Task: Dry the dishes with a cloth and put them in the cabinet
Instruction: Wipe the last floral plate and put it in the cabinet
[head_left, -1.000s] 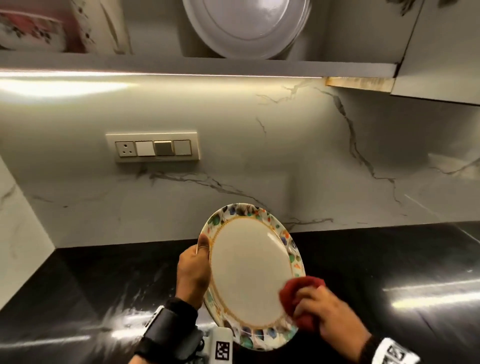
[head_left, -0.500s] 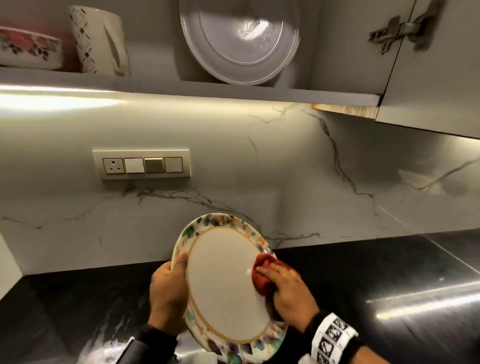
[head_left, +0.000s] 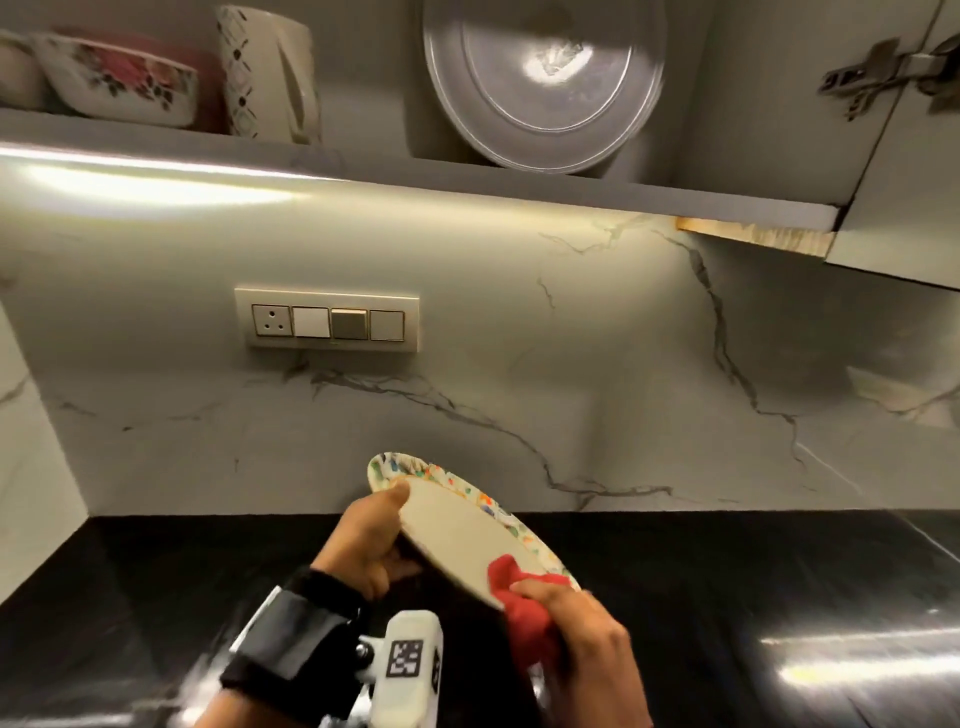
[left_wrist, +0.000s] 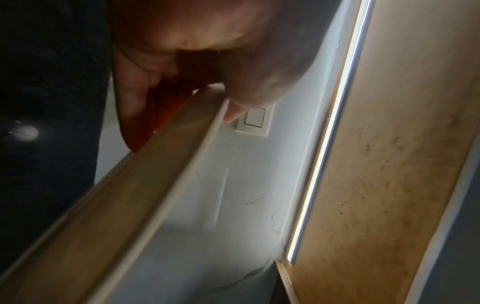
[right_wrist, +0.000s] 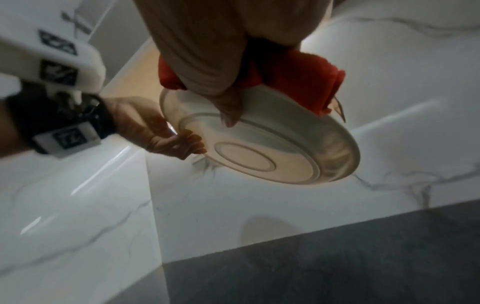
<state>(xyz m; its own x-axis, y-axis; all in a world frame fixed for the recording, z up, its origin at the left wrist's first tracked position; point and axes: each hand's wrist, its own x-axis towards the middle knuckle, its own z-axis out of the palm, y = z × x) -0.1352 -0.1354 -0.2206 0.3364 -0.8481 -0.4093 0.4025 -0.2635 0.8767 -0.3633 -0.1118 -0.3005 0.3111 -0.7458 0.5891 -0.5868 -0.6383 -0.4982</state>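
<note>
Marble backsplash rises behind the black tabletop, with a switch panel set into it and the open cabinet shelf above that. The plate is my landmark: I hold it in the air over the tabletop, well below the shelf, tilted so its face turns up and toward me. My left hand grips its upper-left rim, thumb on the face and fingers curled behind, which steadies it while leaving most of the face free for wiping. My right hand is closed around the bunched red cloth at the plate's lower-right edge; from the right wrist view the cloth wraps over the rim, with 1 finger reaching onto the plate's plain underside, so I judge I am drying the edge on both faces at once. Above the plate, a large pale plate already leans upright on the shelf, and up to its left stand a patterned cup and a floral bowl. I reckon the drying is nearly finished and this plate belongs up beside that leaning 1; lifting it there will need a firm grip, since a damp glazed rim can slip.
</note>
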